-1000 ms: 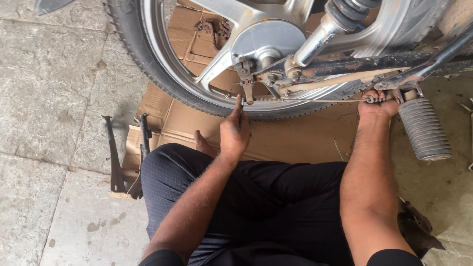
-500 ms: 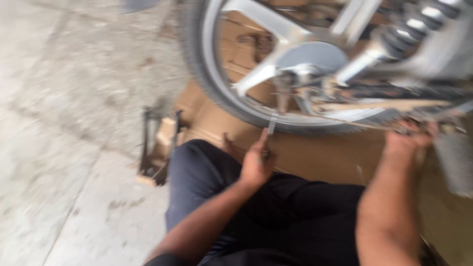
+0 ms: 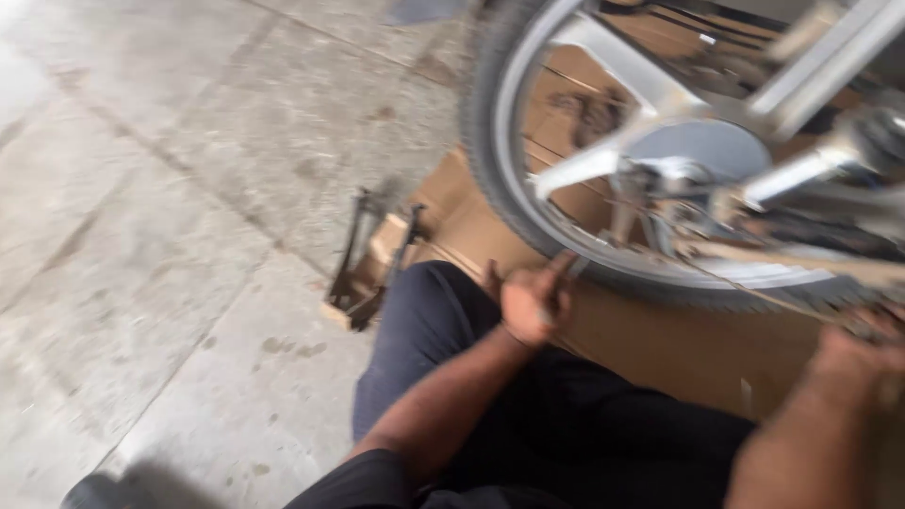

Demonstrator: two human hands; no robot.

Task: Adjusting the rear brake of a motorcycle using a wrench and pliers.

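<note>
**A:** Your left hand (image 3: 531, 303) sits in the middle of the frame, fingers curled around a thin metal tool (image 3: 558, 283). It's blurred, so you can't tell what kind. The tool's long axis runs from lower left to upper right, and its tip touches or nearly touches the tyre (image 3: 490, 179) at the lower left of the wheel's rim (image 3: 528, 212).

**B:** Which way does the wheel hub lie from that hand?

**A:** Up and to the right. The grey hub (image 3: 698, 155) and the axle hardware beside it are well apart from the tool tip, across the spokes. Your left hand is the nearer one to it. Your right hand (image 3: 863, 353) is at the right edge of the frame, low under the tyre, on something dark and blurred; you can't tell whether it is clenched or spread.

**B:** What's around you?

**A:** Flattened brown cardboard (image 3: 660, 349) lies under the wheel and against your dark trousers (image 3: 566, 424). A dark metal stand or bracket (image 3: 363, 259) lies on the concrete floor (image 3: 160, 236) at the cardboard's left corner, well left of your hand.

**B:** And against a second ago?

**A:** Then your left hand reached up with the fingers raised at the axle nut near the hub. Now it is lower and left, down at the rim. The view has also swung left, so the wheel fills the upper right and more floor shows.
</note>
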